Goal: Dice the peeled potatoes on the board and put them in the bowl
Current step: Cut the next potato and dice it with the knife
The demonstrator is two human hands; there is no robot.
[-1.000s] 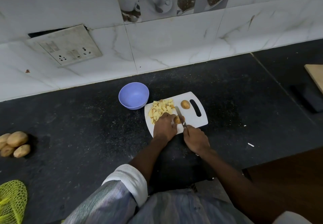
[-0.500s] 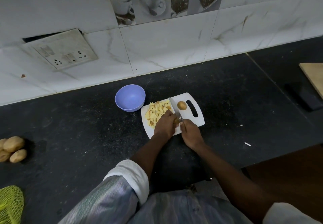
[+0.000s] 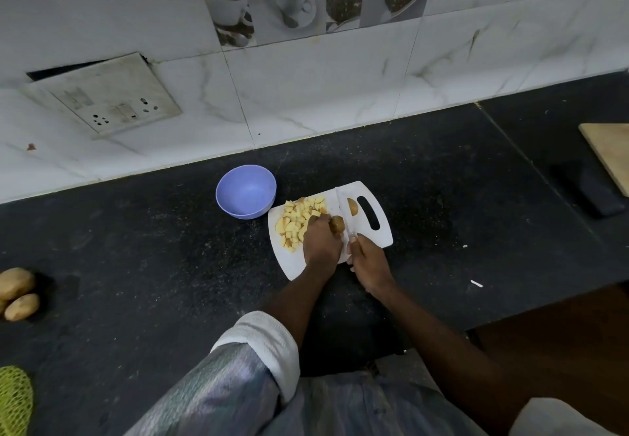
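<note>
A white cutting board lies on the dark counter. A pile of yellow potato dice covers its left part. My left hand holds a brown potato piece down on the board, fingers curled over it. My right hand grips the handle of a knife, whose blade stands upright just right of that piece. Another potato piece lies beyond the blade near the board's handle slot. An empty purple bowl sits left of the board.
Whole unpeeled potatoes lie at the counter's far left, with a yellow-green mesh bag below them. A wooden board and a dark flat object sit at the far right. The tiled wall with a switch plate is behind.
The knife blade has risen from lying low beside the held piece to standing upright between the two potato pieces. My right hand moved in towards my left hand.
</note>
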